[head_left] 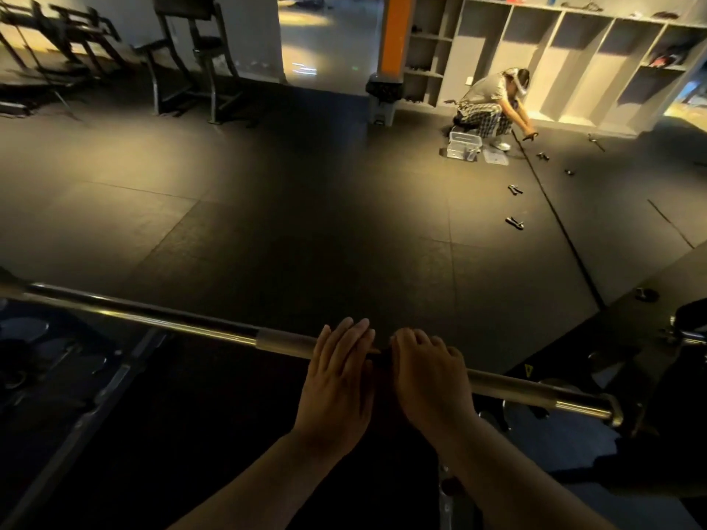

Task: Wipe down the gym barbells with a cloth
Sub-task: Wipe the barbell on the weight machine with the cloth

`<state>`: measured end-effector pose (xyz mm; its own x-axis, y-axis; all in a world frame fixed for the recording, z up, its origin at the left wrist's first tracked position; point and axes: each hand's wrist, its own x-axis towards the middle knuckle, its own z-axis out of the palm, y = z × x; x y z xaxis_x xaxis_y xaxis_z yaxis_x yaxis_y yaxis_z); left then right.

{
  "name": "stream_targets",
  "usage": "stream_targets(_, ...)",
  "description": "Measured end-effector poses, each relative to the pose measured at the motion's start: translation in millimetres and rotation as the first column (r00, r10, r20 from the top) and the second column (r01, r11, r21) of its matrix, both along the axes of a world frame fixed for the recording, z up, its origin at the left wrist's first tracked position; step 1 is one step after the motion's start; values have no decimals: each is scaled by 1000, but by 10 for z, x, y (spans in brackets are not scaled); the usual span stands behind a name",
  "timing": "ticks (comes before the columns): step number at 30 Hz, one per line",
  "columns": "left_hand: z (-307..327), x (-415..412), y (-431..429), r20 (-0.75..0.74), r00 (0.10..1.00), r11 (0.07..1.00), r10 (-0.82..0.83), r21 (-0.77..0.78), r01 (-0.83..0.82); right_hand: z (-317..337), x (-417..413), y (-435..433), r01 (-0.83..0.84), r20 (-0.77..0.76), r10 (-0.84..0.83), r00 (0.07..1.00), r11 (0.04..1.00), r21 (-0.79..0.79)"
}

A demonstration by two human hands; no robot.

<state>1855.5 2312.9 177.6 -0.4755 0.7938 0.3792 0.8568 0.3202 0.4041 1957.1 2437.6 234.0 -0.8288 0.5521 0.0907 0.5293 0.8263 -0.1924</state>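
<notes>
— Where are we with the wiping?

— We have both hands on the barbell (172,324), which lies across the rack right in front of us, its right end resting in the hook (616,413). Our left hand (336,376) lies flat over the shaft, fingers straight and pressed together. Our right hand (432,380) sits just beside it, fingers curled over the top of the bar

— And the cloth?

— We see a dark patch (382,357) on the bar between the two hands, touching both. We take it for the cloth, but the light is too dim to be sure, and whatever lies under our palms is hidden

— So how much is done?

— We judge we are about mid-bar, at the edge of the knurled section. Nothing on the metal tells wiped from unwiped: the smooth length to our left shines, and so does the stretch to our right. We count both as possibly left to do, plus any other bars, none of which we can see from here

— Anything in our way?

— No, the other person (489,105) crouches well apart by the shelving (574,51), with a clear box (465,145) just beside them
</notes>
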Motion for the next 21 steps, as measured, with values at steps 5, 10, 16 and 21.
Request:
stream_targets(5,-73,-114,-75,-86,996,989,33,-139,-45,-301,180,-272,17,-137,-7,991,997,76)
stream_targets(10,-76,-102,-72,-70,997,994,34,-99,-41,-78,-51,-67,-76,-86,84,993,992,97)
stream_targets(16,-109,-113,-100,-100,995,999,14,-48,-19,-213,7,-236,-34,-102,40,994,997,63)
stream_targets(21,-140,-144,-86,-156,988,994,9,-103,-25,-306,33,-259,-80,-75,90,993,989,124)
